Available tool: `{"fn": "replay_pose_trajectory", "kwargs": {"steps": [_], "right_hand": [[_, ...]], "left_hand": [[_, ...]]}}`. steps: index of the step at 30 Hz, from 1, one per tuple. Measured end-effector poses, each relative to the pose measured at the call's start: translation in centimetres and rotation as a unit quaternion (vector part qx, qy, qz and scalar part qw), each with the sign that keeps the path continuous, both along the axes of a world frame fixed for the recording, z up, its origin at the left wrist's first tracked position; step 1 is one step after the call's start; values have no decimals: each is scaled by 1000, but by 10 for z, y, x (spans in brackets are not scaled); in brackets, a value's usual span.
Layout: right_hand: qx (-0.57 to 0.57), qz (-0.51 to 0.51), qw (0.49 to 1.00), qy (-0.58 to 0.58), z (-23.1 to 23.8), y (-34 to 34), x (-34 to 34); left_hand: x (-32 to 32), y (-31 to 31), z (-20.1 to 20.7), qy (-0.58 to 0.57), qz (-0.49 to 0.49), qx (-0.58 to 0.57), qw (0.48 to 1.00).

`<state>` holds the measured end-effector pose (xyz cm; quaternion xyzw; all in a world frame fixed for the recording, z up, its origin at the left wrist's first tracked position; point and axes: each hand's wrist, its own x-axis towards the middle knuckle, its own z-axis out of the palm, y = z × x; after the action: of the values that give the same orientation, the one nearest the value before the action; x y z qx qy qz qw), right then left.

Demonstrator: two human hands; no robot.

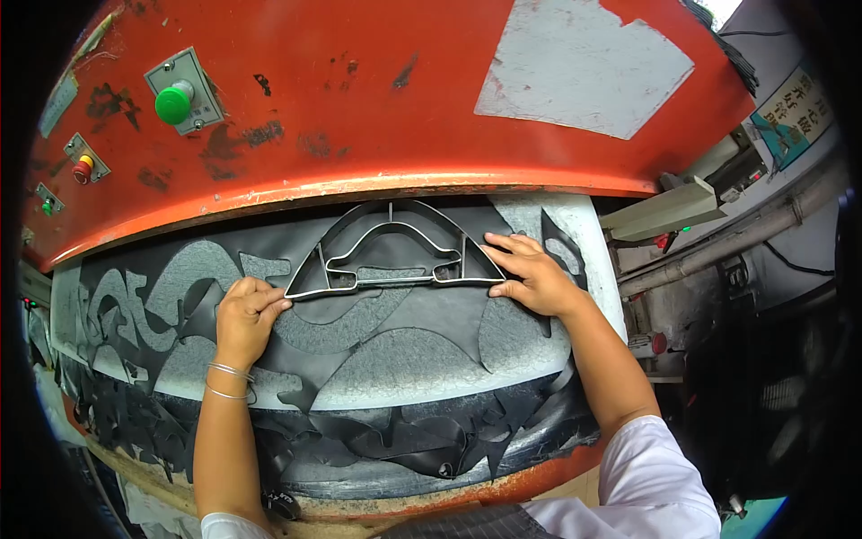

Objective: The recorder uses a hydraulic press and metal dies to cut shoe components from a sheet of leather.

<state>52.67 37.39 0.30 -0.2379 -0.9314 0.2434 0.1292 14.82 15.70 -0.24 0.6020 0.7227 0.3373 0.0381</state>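
Factory workshop: worn red cutting press (359, 99) w/ push buttons (173, 104), black sheet offcuts (422, 440) on its bed.
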Motion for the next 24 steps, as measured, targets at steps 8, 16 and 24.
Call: {"fn": "replay_pose_trajectory", "kwargs": {"steps": [8,16,24], "right_hand": [[29,20,999,19,14,-6,8],[16,9,1000,-4,29,-12,10],[28,16,999,-15,18,-10,14]], "left_hand": [[10,-6,8,-25,20,7,999],[18,-11,14,2,11,18,1000],[22,-9,6,0,21,31,999]]}}
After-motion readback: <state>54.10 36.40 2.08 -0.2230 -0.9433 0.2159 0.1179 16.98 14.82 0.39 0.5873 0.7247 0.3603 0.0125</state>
